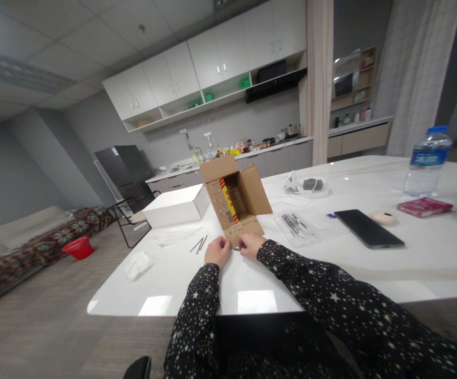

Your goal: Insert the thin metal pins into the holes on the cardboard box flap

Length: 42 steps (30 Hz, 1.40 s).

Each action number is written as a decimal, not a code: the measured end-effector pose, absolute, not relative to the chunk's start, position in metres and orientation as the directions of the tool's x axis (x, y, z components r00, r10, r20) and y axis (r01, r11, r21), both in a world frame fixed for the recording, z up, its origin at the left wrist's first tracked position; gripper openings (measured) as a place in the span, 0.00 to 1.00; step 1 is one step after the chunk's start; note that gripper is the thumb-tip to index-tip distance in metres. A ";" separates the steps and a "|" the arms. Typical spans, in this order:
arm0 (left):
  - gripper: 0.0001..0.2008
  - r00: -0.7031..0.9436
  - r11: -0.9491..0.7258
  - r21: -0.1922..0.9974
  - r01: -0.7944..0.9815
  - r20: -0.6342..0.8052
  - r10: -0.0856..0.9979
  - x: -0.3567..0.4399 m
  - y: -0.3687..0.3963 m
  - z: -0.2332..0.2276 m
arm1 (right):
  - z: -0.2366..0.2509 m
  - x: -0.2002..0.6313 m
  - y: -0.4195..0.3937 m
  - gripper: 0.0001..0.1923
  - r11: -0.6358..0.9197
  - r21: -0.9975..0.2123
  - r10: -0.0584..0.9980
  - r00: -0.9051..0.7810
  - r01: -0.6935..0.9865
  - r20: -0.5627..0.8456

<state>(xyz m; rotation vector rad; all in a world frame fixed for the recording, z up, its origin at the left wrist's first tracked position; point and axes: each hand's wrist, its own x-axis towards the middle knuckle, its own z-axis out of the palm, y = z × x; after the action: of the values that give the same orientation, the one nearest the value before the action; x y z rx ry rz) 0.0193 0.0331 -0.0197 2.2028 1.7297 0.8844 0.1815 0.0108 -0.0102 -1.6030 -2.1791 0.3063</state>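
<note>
An open cardboard box [218, 197] sits on the white table, its flaps spread and a red-and-yellow strip along one side. Rows of small pale dots mark that side and the front flap. My left hand [217, 251] is closed at the left corner of the front flap; what its fingers hold is hidden. Just right of it, my right hand [251, 245] is closed low against the same flap, with a small dark thing showing at its fingertips. Several thin dark rods [200, 244] lie left of my left hand. A clear bag of thin metal pieces [295, 226] rests to the right.
A white box [176, 204] stands behind left, with crumpled tissue [138, 266] nearer the edge. Rightward are a black phone [368, 228], a beige rounded object [383, 217], a magenta box [424, 206], a water bottle [427, 163] and a white coiled cable [313, 187].
</note>
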 end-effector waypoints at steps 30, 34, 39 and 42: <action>0.14 0.144 -0.298 0.492 0.818 0.328 0.934 0.020 0.034 -0.019 | -0.015 0.183 0.013 0.06 0.309 -0.479 0.946 -0.216 0.821 0.239; 0.14 0.135 -0.287 0.495 0.820 0.319 0.938 0.019 0.034 -0.020 | -0.013 0.184 0.012 0.06 0.318 -0.475 0.942 -0.217 0.820 0.256; 0.14 0.132 -0.279 0.497 0.822 0.309 0.942 0.019 0.036 -0.021 | -0.008 0.183 0.011 0.08 0.339 -0.491 0.933 -0.218 0.803 0.287; 0.13 0.129 -0.276 0.503 0.819 0.307 0.943 0.020 0.035 -0.021 | -0.006 0.184 0.011 0.09 0.323 -0.520 0.936 -0.184 0.791 0.301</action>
<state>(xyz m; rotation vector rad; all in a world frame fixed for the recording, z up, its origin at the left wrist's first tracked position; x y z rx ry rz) 0.0195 0.0352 -0.0207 2.1902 1.7437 0.8569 0.1838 0.0110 -0.0060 -1.5159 -2.0242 0.3310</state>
